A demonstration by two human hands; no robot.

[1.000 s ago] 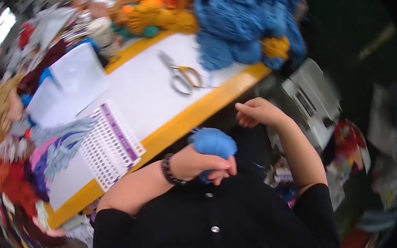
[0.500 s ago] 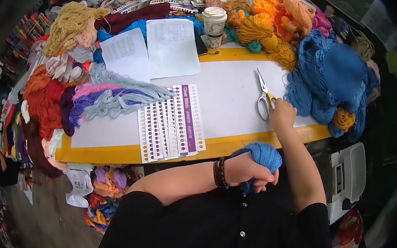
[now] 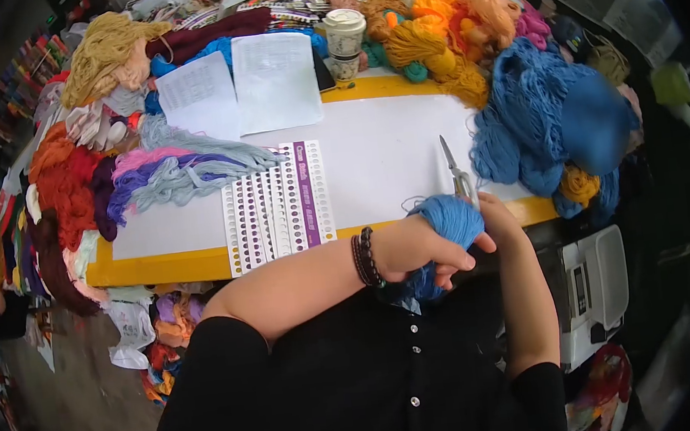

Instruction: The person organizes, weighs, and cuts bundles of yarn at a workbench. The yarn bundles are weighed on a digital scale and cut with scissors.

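Observation:
My left hand [image 3: 418, 250], with dark bead bracelets at the wrist, is closed around a bundle of blue yarn [image 3: 449, 216] in front of my chest. Part of the bundle hangs below the fingers. Just right of it, my right hand [image 3: 500, 218] grips a pair of scissors [image 3: 454, 172] by the handles, blades pointing up and away over the white table top. The scissors' lower handles are partly hidden behind the yarn and fingers. Loose blue thread curls up at the bundle's left side.
Left of centre lie punched thread cards [image 3: 277, 210] with grey-blue and purple skeins [image 3: 197, 172] attached. Behind them are printed sheets [image 3: 276, 80] and a paper cup [image 3: 345, 43]. A large blue yarn pile [image 3: 531, 103] occupies the right end; orange yarn [image 3: 435, 29] sits behind. A scale [image 3: 593, 294] stands lower right.
My right hand has lifted the scissors off the table and drawn them toward me, beside the yarn. My left hand has raised the blue bundle slightly. The view has shifted a little.

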